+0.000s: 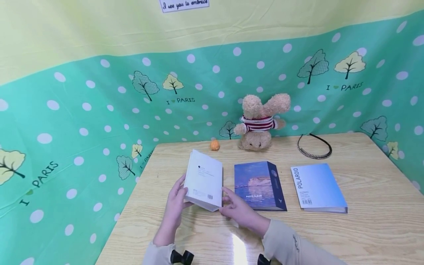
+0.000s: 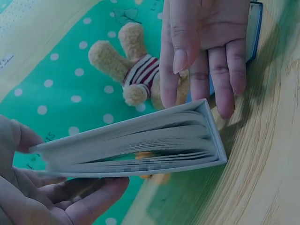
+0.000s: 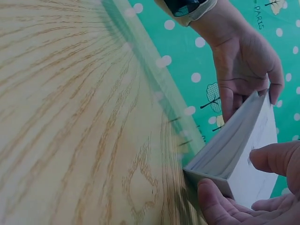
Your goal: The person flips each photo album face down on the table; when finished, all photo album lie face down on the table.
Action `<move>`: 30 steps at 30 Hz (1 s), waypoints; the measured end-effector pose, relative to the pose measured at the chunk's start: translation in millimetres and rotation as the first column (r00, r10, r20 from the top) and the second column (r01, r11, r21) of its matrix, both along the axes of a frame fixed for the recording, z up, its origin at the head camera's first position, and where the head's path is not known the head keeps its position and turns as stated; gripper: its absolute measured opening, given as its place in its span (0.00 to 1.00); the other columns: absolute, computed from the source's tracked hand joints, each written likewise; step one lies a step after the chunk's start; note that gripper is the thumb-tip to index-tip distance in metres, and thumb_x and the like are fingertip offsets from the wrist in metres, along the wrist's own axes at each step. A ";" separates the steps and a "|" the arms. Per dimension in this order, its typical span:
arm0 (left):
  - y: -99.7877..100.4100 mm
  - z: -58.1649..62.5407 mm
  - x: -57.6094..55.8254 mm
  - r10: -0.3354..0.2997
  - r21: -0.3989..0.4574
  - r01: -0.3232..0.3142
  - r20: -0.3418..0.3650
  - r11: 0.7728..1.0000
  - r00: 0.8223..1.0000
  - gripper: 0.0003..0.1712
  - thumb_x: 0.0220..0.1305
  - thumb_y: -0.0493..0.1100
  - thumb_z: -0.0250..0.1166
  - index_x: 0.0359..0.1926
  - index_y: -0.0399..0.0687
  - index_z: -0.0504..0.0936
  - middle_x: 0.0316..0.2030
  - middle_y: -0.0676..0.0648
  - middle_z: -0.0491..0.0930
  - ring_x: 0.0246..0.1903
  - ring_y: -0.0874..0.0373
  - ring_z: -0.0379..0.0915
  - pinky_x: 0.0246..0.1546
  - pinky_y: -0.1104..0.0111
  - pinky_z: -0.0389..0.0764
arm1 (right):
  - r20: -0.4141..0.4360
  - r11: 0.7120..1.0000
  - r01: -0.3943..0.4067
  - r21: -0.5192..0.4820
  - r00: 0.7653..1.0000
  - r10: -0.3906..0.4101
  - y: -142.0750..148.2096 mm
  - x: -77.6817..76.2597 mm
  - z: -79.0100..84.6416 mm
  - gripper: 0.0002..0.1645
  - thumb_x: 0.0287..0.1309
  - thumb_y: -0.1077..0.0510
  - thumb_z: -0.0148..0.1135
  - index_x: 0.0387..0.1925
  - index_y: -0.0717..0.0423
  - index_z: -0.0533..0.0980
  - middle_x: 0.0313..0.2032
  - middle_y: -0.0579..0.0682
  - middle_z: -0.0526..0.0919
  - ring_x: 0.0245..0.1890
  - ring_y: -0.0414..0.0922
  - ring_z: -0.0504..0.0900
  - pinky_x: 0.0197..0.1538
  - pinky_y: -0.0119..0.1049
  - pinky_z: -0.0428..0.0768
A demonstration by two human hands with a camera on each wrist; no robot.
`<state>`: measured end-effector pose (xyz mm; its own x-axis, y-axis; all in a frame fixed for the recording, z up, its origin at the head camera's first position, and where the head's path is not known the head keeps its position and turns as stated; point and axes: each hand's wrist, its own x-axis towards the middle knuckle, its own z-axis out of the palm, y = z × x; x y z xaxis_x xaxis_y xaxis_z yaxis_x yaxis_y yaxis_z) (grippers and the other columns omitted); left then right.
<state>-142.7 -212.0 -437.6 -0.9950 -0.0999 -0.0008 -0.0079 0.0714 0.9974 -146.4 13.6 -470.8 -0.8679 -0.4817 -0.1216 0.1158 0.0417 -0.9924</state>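
A white photo album [image 1: 203, 180], its back cover with small print and a barcode facing up, is held tilted above the table. My left hand [image 1: 175, 200] grips its left edge, thumb on one cover and fingers beneath, as the left wrist view [image 2: 61, 192] shows. Its page edges fan slightly apart there. At the lower right corner by the spine is my right hand [image 1: 240, 209]. In the left wrist view the right hand's fingers [image 2: 218, 70] are straight, palm showing; in the right wrist view its thumb [image 3: 276, 157] lies by the cover.
A blue photo album [image 1: 255, 184] and a pale-blue Polaroid album [image 1: 316, 187] lie to the right on the wooden table [image 1: 374, 206]. Behind them are a plush toy [image 1: 258, 123] standing upside down, a small orange object [image 1: 215, 145] and a black headband [image 1: 314, 154]. A patterned cloth [image 1: 109, 110] hangs behind.
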 end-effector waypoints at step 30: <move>-2.8 -17.8 -7.1 0.013 -0.494 -0.033 -0.044 0.869 0.999 0.50 0.53 0.42 0.74 0.72 0.39 0.57 0.62 0.37 0.69 0.60 0.42 0.68 0.61 0.49 0.68 | -0.069 0.993 -0.050 0.109 0.996 0.058 3.7 2.3 -6.4 0.50 0.58 0.64 0.65 0.76 0.48 0.50 0.62 0.65 0.69 0.34 0.47 0.80 0.34 0.36 0.82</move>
<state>-149.8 -214.8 -455.4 -0.9906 -0.1004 0.0927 0.0214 0.5558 0.8310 -144.1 17.4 -477.2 -0.8494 -0.5153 -0.1134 0.0393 0.1525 -0.9875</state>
